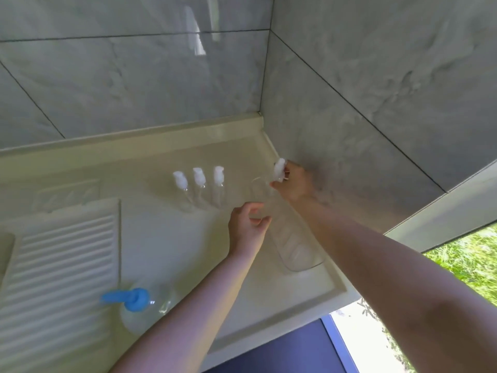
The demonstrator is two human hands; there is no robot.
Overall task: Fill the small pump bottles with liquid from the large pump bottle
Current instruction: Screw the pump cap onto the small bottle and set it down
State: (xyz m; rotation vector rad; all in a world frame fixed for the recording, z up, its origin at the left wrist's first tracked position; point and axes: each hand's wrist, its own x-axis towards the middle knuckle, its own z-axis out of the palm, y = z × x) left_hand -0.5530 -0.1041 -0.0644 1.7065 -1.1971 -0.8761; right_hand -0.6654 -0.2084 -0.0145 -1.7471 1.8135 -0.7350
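Opening a small bottle ahead of filling. My right hand (291, 184) pinches a white pump head (279, 170), lifted clear and held up beside the right wall (376, 103); my left hand (248, 222) curls round the clear body of the open bottle (259, 195), steadying it on the counter (161, 238). I judge the uncapping step to be in hand and no filling begun, though the clear plastic hides any liquid level in the small bottles. The next move calls for setting the pump head down somewhere clean and bringing the large bottle (145, 308) across, its spout over the narrow open neck; that neck is small and the body light, so my left hand should hold on while liquid is pumped. Three more small bottles (199, 184) stand capped in a row just to the left of the open one, transparent and nearly invisible against the cream surface, each with a white pump. The large bottle stands near the front edge, well apart from them, clear with a blue pump (126, 298) pointing left, beside a ribbed washboard (59, 265).
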